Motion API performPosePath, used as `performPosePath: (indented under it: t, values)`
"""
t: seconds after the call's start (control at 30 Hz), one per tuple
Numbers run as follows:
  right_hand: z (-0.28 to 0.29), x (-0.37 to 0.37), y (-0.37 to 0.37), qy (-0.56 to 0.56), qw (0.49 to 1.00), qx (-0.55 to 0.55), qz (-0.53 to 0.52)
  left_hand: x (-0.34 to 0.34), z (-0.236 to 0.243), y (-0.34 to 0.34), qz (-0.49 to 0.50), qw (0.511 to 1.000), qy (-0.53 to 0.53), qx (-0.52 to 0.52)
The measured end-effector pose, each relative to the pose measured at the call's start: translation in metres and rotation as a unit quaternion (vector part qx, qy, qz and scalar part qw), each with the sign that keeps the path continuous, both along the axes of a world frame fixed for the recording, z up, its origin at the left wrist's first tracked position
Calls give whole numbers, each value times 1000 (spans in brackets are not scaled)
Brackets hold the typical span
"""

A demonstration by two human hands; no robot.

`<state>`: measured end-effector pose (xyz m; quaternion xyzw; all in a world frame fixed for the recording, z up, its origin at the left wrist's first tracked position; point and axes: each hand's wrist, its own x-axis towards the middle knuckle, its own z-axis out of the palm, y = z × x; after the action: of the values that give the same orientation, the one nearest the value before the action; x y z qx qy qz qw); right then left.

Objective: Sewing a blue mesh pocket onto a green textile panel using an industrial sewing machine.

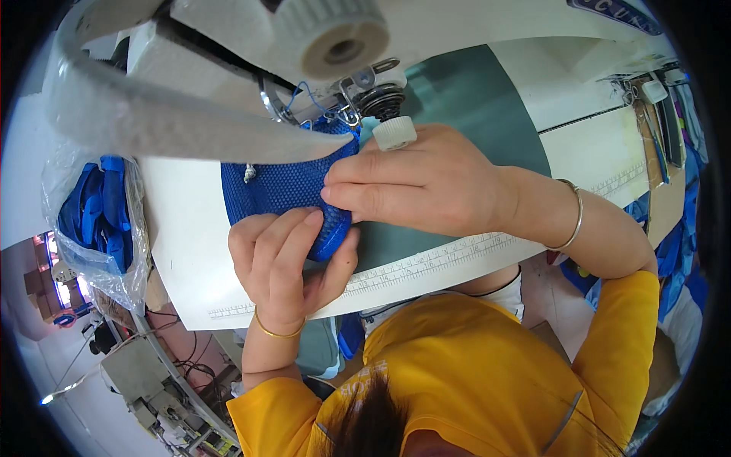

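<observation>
A piece of blue mesh fabric (278,186) lies on the white bed of a sewing machine (209,107), its far edge running under the machine's head. My left hand (274,255) pinches the fabric's near right edge, where a brighter blue band (329,242) curls between fingers and thumb. Just beyond it, my right hand (426,183) grips the same edge with its fingertips, close to the needle area. The needle itself is hidden behind the machine's head and thread guides. Blue thread (306,90) loops by the tension dial (381,100).
A printed ruler strip (434,266) runs along the table's near edge. Dark green sheet material (472,99) covers the bed at the right. On the left hangs a clear plastic bag (103,221) of blue strips. Tools and blue cloth (678,228) crowd the far right.
</observation>
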<state>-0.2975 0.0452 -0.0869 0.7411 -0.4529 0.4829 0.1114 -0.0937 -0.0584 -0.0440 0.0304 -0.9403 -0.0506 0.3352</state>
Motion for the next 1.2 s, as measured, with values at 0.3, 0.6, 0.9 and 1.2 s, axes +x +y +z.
performPosePath:
  t: [0.3, 0.6, 0.9, 1.2]
  values:
    - [0, 6, -1, 6, 1000, -4, -21, 0, -9, -4, 21, 999, 3, -34]
    - [-12, 0, -6, 39, 995, 28, -89, 5, -9, -6, 24, 1000, 1, -15]
    - [-9, 3, -5, 34, 995, 26, -86, 6, -9, -2, 17, 999, -17, 37]
    - [-6, 11, -6, -9, 999, -39, -34, 4, -9, -2, 22, 1000, -6, 11]
